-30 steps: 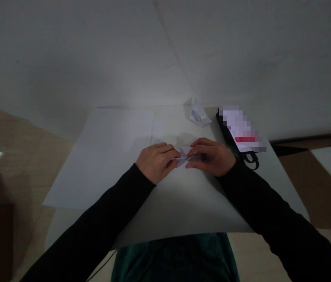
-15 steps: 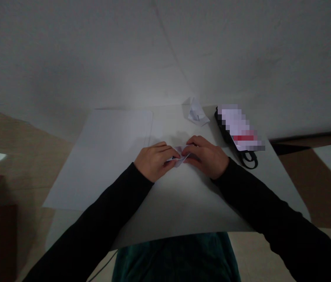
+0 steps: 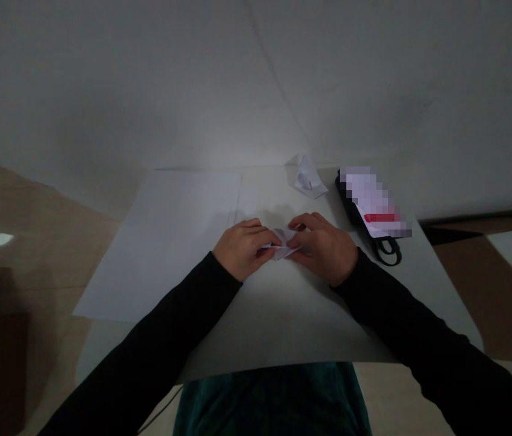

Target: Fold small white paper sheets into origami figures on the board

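A small folded piece of white paper [image 3: 282, 249] is between my two hands, just above the middle of the white table [image 3: 274, 327]. My left hand [image 3: 246, 248] pinches its left side between thumb and fingers. On the right side, my right hand [image 3: 324, 247] grips the paper with thumb and index finger, the other fingers curled above. Part of the paper is hidden by my fingers. Behind my hands stands a folded white paper shape [image 3: 310, 180] with pointed corners, near the wall.
White sheets [image 3: 165, 242] lie on the table's left side. At the right back, a black case with a strap [image 3: 387, 251] sits under a pixelated phone-like object [image 3: 371, 197]. The wall [image 3: 192, 91] rises behind the table. Green cloth [image 3: 274, 399] shows below the front edge.
My right hand's fingers have shifted slightly on the folded paper, and more of its middle shows. The whole view has moved a little.
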The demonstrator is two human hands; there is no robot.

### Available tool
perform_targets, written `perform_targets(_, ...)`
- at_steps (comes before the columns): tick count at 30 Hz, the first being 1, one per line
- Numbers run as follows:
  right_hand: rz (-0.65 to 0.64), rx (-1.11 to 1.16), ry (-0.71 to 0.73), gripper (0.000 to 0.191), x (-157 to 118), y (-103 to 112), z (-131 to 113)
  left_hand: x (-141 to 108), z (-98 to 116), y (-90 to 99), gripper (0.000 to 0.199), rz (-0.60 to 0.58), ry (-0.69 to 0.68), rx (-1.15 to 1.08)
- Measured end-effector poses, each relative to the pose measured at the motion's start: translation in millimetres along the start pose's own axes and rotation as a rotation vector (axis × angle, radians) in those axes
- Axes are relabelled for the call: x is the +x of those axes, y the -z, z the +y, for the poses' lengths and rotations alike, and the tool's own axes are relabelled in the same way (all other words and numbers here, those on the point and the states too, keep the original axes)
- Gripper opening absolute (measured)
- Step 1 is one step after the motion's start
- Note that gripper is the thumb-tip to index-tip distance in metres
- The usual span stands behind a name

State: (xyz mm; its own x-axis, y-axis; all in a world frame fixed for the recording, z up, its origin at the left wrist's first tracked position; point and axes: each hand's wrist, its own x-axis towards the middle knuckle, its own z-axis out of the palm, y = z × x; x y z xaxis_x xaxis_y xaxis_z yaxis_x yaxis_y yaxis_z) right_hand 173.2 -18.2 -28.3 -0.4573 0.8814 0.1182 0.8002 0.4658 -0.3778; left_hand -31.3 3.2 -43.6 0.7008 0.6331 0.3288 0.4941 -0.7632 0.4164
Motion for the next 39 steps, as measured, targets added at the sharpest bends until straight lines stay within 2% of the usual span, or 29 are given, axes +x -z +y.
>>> perform_targets(3,-0.114,0.134,0.058,0.018,11,11,5,0,0,0.2,0.014,-0.003,-0.020,0.007)
perform_targets(7,-0.181,0.074,0.144,0.007,30,14,2,0,0,-0.5,0.016,0.020,-0.017,0.012)
perform_targets(12,-0.095,-0.079,0.210,0.021,40,2,-12,-3,-1,2.5,0.016,0.027,0.033,0.070)
perform_targets(18,0.033,-0.076,0.329,0.021,35,-10,-4,-7,-6,11.0,0.028,-0.029,0.101,0.146)
perform_targets(21,0.012,-0.085,0.369,0.023,35,-11,-2,-9,-4,14.9,0.035,-0.043,0.081,0.143)
perform_targets(27,-0.040,-0.135,0.270,0.018,39,-9,-13,-20,-6,24.4,0.033,0.036,0.076,0.195)
perform_targets(33,-0.125,-0.101,0.175,0.021,48,-9,-17,-30,-11,39.9,0.029,0.013,0.119,0.282)
perform_targets(37,-0.145,-0.061,0.053,0.020,51,-9,-20,-34,-13,42.0,0.026,0.014,0.114,0.251)
perform_targets(39,-0.152,-0.019,0.023,0.013,51,-10,-22,-35,-14,41.1,0.027,0.025,0.113,0.239)
